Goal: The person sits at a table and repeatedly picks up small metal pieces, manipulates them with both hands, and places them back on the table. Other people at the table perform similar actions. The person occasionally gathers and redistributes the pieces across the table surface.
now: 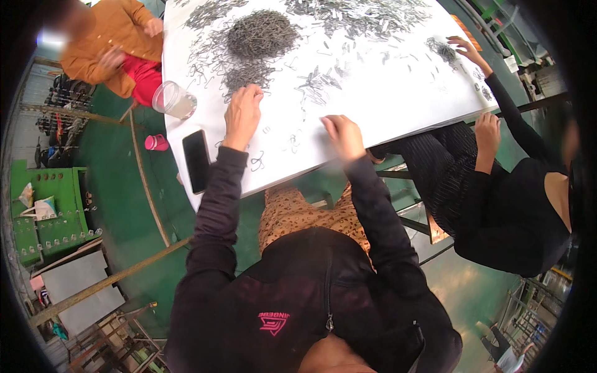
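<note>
My left hand (pixel 242 115) lies palm down on the white table (pixel 398 93), its fingertips at the near edge of a heap of small grey bent metal wire clips (pixel 260 34). My right hand (pixel 343 135) is curled near the table's front edge, slightly blurred; whether it pinches a clip I cannot tell. A few single clips (pixel 292 143) lie scattered between my hands. Both my forearms wear dark sleeves.
A black phone (pixel 197 160) lies at the table's left front corner, a clear plastic cup (pixel 174 99) beside it. A person in an orange top (pixel 112 43) sits at the left. A person in black (pixel 516 211) at the right touches a small clip pile (pixel 443 50).
</note>
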Available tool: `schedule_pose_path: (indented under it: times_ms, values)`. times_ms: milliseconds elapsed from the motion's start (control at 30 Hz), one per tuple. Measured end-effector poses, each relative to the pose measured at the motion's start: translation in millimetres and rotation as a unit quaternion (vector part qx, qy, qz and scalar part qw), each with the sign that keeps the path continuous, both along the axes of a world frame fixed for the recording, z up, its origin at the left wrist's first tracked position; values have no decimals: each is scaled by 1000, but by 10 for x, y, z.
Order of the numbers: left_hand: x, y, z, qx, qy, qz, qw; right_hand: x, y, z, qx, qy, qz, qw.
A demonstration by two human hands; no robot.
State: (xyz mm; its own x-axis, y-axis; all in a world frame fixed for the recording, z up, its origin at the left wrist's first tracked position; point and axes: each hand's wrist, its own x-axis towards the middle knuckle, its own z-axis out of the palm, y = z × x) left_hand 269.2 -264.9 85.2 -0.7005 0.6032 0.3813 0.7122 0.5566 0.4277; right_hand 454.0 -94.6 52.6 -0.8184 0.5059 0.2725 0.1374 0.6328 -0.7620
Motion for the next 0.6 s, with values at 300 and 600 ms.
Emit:
schedule_pose_path:
  times_ms: [300,600]
  values:
    - [886,-252,165,271,-428,-9,862,-833,-128,-458,109,-127,-10,986]
    - [1038,-7,188,361,-580,-106,722,-109,-200,-34,-365,4,17,931]
